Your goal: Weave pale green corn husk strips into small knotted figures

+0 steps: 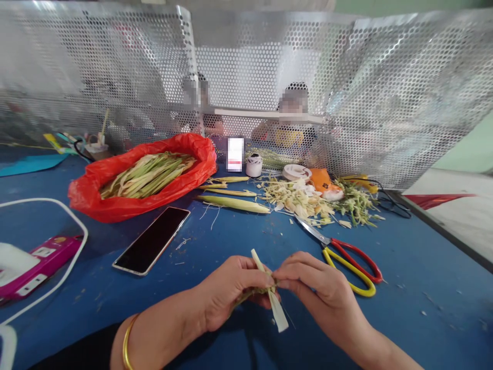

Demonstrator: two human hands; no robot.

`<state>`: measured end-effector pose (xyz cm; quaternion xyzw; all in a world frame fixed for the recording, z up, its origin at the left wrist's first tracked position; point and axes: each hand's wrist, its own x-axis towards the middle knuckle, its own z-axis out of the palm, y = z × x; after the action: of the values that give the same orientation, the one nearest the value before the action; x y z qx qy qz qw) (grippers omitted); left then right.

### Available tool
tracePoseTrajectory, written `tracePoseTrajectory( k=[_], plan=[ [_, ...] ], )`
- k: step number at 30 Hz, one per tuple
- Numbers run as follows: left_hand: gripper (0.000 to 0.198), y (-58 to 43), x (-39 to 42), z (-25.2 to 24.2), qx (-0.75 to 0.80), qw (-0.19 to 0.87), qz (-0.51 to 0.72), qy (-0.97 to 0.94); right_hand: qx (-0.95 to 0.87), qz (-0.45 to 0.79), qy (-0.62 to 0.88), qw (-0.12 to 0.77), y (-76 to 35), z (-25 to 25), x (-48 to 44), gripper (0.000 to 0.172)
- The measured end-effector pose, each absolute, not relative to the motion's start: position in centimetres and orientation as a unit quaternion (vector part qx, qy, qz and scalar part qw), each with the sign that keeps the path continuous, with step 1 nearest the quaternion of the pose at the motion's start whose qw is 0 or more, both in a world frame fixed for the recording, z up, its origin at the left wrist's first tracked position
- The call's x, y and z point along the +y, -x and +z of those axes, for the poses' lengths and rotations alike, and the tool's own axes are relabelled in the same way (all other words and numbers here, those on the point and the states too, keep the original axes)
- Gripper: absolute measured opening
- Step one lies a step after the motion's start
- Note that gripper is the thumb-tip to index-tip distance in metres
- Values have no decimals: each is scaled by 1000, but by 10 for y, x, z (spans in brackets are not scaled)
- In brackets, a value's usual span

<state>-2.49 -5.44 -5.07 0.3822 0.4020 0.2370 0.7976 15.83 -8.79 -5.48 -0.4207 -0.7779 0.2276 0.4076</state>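
Note:
My left hand [239,288] is closed around a bundle of dried plant strips, mostly hidden in the palm. A pale flat leaf strip [278,311] crosses the bundle under my left thumb, one end pointing up and the other hanging down. The fingers of my right hand [319,290] are pinched together at the bundle's right end, touching the fibres there. A thin thread or fibre trails below. To the right lie scissors [330,241] with one red and one yellow handle, blades pointing away to the left.
A red plastic bag [87,198] holds long green strips [154,172]. Husk pieces [234,204] and a scrap pile [300,198] lie ahead, near a tape roll [296,172]. At left are a phone [152,241], a magenta power strip [48,262] and white cable. A perforated metal screen [246,67] stands behind.

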Motion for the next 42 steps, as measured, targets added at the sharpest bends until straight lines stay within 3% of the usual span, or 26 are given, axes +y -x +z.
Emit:
tracePoseTrajectory(
  k=[7, 16, 25, 34, 42],
  plan=[
    [16, 27, -54, -53, 382, 814, 230, -372, -791, 181, 442, 383, -154, -53, -91, 21],
    [14, 29, -53, -49, 355, 814, 217, -405, -829, 84, 363, 418, -158, -48, -92, 23],
    [14, 28, -53, -52, 392, 769, 232, -448, -855, 39, 365, 365, -158, -49, -90, 22],
    [12, 29, -55, -42, 373, 782, 222, -446, -854, -58, 341, 389, -153, -58, -93, 22],
    [10, 29, -56, -36, 390, 738, 337, -435, -739, 165, 477, 445, -158, -44, -72, 20]
  ],
)
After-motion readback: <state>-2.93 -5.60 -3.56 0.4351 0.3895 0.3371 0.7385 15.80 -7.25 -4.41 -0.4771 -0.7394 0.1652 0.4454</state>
